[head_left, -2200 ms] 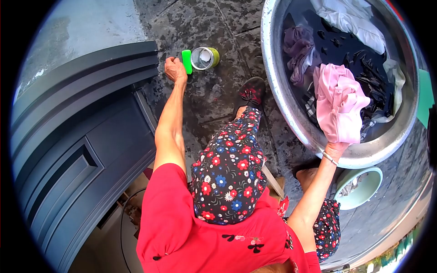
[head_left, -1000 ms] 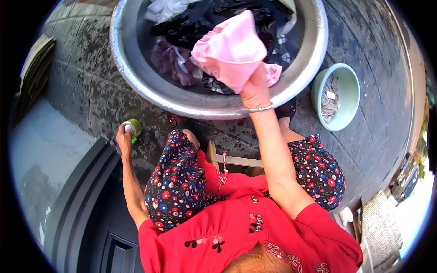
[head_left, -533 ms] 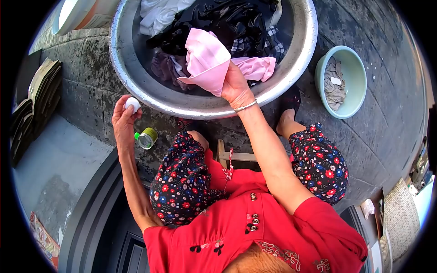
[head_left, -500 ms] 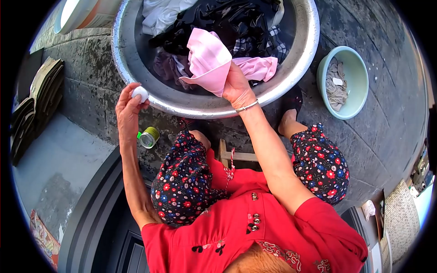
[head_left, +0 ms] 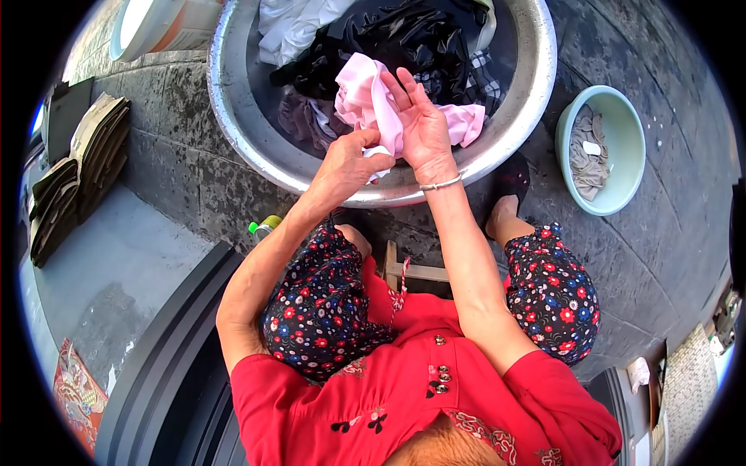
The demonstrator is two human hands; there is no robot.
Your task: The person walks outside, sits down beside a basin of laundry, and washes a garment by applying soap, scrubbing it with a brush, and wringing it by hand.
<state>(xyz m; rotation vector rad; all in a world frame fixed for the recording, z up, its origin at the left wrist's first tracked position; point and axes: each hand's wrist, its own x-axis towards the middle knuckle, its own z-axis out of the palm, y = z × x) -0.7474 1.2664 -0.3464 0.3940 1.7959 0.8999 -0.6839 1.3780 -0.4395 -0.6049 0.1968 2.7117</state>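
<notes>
My right hand (head_left: 423, 128) is palm up over the metal basin (head_left: 536, 46), its fingers stretched out and apart. Pink cloth (head_left: 369, 97) lies against the left edge of that palm, and more of it extends to the right behind the wrist. My left hand (head_left: 346, 167) is closed at the cloth's lower end, pinching a white lump (head_left: 378, 161) that looks like soap. How far the fingers also grip the cloth is hidden. Black garments (head_left: 404, 43), a white garment (head_left: 299, 27) and greyish-purple cloth (head_left: 303, 120) lie in the basin's water.
A pale green tub (head_left: 629, 182) at the right holds grey cloth (head_left: 587, 167) with a small white bar on it. A green-lidded jar (head_left: 268, 225) stands near my left knee. Stacked cardboard (head_left: 101, 147) lies left, beside a grey step. A wooden stool (head_left: 423, 272) is under me.
My left hand has come from the basin's left rim to the pink cloth, carrying the white lump. My right hand has opened out from its hold, and the cloth has bunched. The view has shifted slightly.
</notes>
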